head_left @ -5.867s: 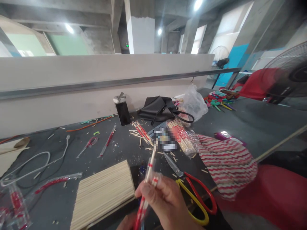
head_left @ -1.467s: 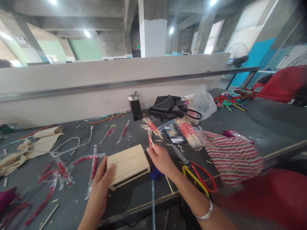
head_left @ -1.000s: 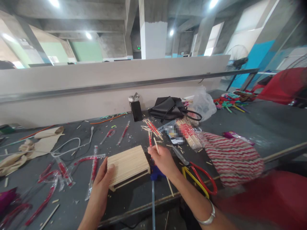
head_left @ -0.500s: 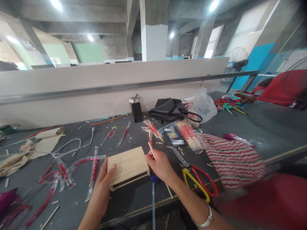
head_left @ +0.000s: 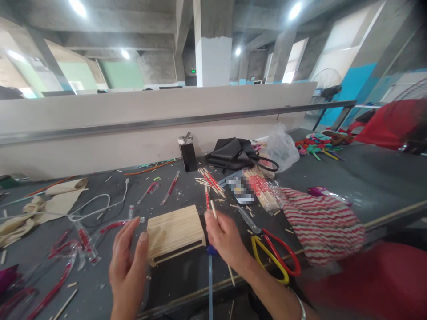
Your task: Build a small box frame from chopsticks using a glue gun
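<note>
Though clear at top, 1 stick [head_left: 213,208] partly hidden in right hand [head_left: 225,235]

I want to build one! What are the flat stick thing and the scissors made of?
The flat stick thing looks like bare wood: pale tan, dull, thin straight lengths. The scissors have shiny grey blades, probably metal; smooth red and yellow handles suggest plastic or coated metal.

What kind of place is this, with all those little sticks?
Probably a craft workshop: there's a long dark worktable with a slatted wooden piece and big red-and-yellow scissors on it.
</note>
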`<state>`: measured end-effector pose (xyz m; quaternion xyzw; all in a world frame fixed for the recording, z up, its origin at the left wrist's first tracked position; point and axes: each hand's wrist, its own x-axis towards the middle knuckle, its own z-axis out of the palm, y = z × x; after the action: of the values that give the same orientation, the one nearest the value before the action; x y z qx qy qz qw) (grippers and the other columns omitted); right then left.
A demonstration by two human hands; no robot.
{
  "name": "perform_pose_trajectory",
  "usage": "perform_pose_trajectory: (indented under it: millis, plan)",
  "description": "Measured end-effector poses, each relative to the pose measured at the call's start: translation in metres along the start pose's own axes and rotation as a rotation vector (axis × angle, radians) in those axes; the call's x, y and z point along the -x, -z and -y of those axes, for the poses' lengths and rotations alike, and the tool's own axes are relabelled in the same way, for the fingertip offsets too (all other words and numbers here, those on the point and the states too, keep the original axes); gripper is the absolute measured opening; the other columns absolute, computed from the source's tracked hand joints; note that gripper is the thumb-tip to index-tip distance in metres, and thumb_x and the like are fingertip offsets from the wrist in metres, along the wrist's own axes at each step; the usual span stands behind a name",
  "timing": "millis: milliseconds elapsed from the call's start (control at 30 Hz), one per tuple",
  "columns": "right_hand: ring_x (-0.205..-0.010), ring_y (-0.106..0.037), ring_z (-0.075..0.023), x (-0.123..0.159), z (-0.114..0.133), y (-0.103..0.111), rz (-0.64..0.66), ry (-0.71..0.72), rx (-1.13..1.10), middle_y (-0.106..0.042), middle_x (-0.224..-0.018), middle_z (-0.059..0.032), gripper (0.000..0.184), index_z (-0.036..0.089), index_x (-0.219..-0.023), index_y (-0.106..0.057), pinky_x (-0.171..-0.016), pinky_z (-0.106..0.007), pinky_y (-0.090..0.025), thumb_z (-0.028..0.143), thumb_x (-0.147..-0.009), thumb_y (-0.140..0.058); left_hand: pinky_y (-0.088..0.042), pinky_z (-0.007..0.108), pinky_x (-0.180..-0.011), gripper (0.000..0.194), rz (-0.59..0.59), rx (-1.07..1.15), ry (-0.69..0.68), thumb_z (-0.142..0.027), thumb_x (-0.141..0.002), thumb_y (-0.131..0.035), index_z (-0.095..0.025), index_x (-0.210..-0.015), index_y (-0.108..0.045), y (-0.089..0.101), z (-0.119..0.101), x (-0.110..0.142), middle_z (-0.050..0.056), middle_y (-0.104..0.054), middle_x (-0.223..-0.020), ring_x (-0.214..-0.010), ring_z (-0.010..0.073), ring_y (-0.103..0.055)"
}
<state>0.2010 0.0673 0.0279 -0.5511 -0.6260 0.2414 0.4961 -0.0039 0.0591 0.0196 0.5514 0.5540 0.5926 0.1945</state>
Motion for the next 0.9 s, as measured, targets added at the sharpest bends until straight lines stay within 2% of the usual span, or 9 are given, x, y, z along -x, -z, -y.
perform_pose_trajectory:
  millis: [67,167,267,333,433,567,700,767,900]
  plan:
    - [-0.052,-0.041,-0.0103,0.011,0.013,0.001,0.098,0.068,0.015,-0.040,-0.054,0.0046,0.036,0.022,-0.063,-0.035,-0.054,-0.023,-0.031,0.035,-0.096,-0.033,-0.030,0.041,-0.110,0.034,0.060,-0.052,-0.189,-0.037,-0.087,-0.055,-0.024,-0.117,-0.062,0.000,-0.008,0.011,0.006,-0.058,-0.128,-0.124,0.0260,-0.047]
    - [-0.060,-0.052,-0.0126,0.028,0.027,-0.002,0.294,0.170,0.104,-0.055,-0.064,-0.0002,0.027,0.020,-0.072,-0.046,-0.057,-0.023,-0.034,0.029,-0.095,-0.035,-0.033,0.038,-0.107,0.035,0.235,-0.023,-0.300,-0.028,-0.090,-0.050,-0.027,-0.123,-0.059,-0.004,-0.018,0.028,0.006,-0.057,-0.129,-0.126,0.0250,-0.046]
    - [-0.071,-0.062,-0.0169,0.039,0.030,-0.007,0.433,0.264,0.127,-0.066,-0.079,-0.0064,0.022,0.018,-0.089,-0.053,-0.061,-0.024,-0.038,0.028,-0.094,-0.035,-0.041,0.037,-0.101,0.032,0.376,0.060,-0.320,-0.024,-0.088,-0.053,-0.028,-0.117,-0.065,-0.010,-0.024,0.040,0.006,-0.063,-0.120,-0.118,0.0254,-0.052]
    - [-0.076,-0.064,-0.0187,0.042,0.031,-0.010,0.475,0.309,0.123,-0.068,-0.086,-0.0086,0.024,0.017,-0.098,-0.054,-0.063,-0.025,-0.040,0.027,-0.093,-0.033,-0.044,0.036,-0.096,0.025,0.397,0.128,-0.260,-0.023,-0.086,-0.056,-0.027,-0.105,-0.071,-0.012,-0.027,0.043,0.006,-0.067,-0.111,-0.108,0.0249,-0.058]
    - [-0.073,-0.064,-0.0178,0.044,0.033,-0.009,0.544,0.279,0.153,-0.068,-0.085,-0.0081,0.025,0.017,-0.098,-0.054,-0.062,-0.024,-0.040,0.028,-0.094,-0.032,-0.043,0.032,-0.095,0.015,0.291,0.239,-0.064,-0.026,-0.084,-0.061,-0.025,-0.090,-0.074,-0.011,-0.033,0.042,0.004,-0.068,-0.104,-0.102,0.0218,-0.059]
    - [-0.058,-0.059,-0.0144,0.049,0.033,-0.007,0.669,0.195,0.193,-0.067,-0.072,-0.0039,0.029,0.018,-0.089,-0.053,-0.052,-0.023,-0.034,0.038,-0.096,-0.033,-0.044,0.026,-0.092,0.016,0.034,0.413,0.215,-0.036,-0.080,-0.065,-0.021,-0.083,-0.071,-0.004,-0.037,0.026,0.002,-0.069,-0.095,-0.098,0.0187,-0.059]
    - [-0.062,-0.060,-0.0123,0.055,0.028,-0.010,0.698,0.193,0.073,-0.068,-0.075,-0.0030,0.030,0.019,-0.091,-0.055,-0.055,-0.019,-0.036,0.038,-0.095,-0.033,-0.049,0.024,-0.081,0.015,-0.177,0.611,0.312,-0.036,-0.074,-0.070,-0.022,-0.080,-0.067,0.002,-0.039,0.008,-0.002,-0.068,-0.088,-0.084,0.0154,-0.061]
    - [-0.059,-0.057,-0.0108,0.058,0.025,-0.011,0.657,0.145,0.020,-0.064,-0.069,-0.0014,0.032,0.018,-0.086,-0.056,-0.054,-0.018,-0.036,0.038,-0.095,-0.033,-0.051,0.027,-0.074,0.016,-0.079,0.700,0.348,-0.037,-0.076,-0.068,-0.022,-0.080,-0.066,0.001,-0.039,0.007,-0.001,-0.066,-0.079,-0.075,0.0157,-0.061]
    - [-0.057,-0.052,-0.0093,0.060,0.023,-0.013,0.517,0.082,-0.168,-0.056,-0.064,0.0004,0.037,0.017,-0.083,-0.057,-0.055,-0.018,-0.037,0.039,-0.097,-0.031,-0.050,0.028,-0.055,0.030,0.378,0.804,0.468,-0.044,-0.085,-0.055,-0.018,-0.074,-0.064,-0.007,-0.039,0.024,0.004,-0.059,-0.069,-0.065,0.0179,-0.056]
